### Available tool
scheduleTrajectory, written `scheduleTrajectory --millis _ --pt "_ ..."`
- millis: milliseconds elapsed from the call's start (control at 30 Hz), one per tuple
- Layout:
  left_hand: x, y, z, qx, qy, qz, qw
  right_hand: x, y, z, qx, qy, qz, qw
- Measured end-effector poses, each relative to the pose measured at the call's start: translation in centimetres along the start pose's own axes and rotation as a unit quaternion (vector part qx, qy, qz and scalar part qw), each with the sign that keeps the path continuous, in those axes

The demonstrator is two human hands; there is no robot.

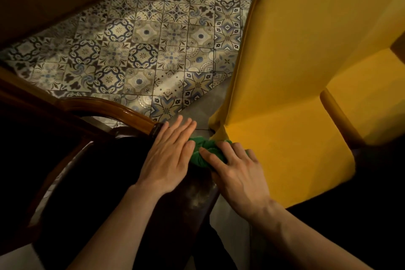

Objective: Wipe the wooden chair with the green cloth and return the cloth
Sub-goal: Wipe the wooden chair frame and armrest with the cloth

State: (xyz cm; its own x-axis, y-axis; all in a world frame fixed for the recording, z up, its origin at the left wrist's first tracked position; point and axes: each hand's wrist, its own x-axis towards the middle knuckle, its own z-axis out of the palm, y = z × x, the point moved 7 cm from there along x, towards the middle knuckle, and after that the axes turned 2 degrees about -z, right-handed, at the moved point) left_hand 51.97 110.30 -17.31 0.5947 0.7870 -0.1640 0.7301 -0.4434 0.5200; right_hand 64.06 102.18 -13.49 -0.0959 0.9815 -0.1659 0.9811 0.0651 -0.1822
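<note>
Hands are working at the dark, glossy wooden chair (122,114): the right hand (238,173) is pressing its grip down on the bunched green cloth (202,151) at the seat's far corner, fingers spread over it, while the left hand (168,155) is lying flat and open beside it, touching the cloth's edge. Yellow fabric (295,72) is hanging just beside, over a patterned tile floor (153,39).

No text, label, brand or number can be read anywhere. Only ornamental patterns are carried by the floor tiles (153,35).
</note>
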Motion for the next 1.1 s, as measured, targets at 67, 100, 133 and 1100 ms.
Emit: scheduleTrajectory --millis 67,100,133,1100 --pt "0.1 -0.1 0.1 -0.005 -0.001 -0.007 1.000 -0.4 0.2 -0.1 -0.007 0.000 -0.005 1.000" --pt "0.1 -0.1 0.1 -0.003 -0.001 -0.009 1.000 -0.7 0.5 -0.1 -0.011 -0.001 -0.007 1.000" --pt "0.2 -0.1 0.2 0.000 0.000 -0.010 1.000 -1.1 0.8 -0.2 -0.015 0.000 -0.006 1.000" --pt "0.5 0.1 -0.6 0.005 -0.112 -0.056 0.992 -6.5 6.6 -3.6 -0.076 -0.160 0.092 0.980"
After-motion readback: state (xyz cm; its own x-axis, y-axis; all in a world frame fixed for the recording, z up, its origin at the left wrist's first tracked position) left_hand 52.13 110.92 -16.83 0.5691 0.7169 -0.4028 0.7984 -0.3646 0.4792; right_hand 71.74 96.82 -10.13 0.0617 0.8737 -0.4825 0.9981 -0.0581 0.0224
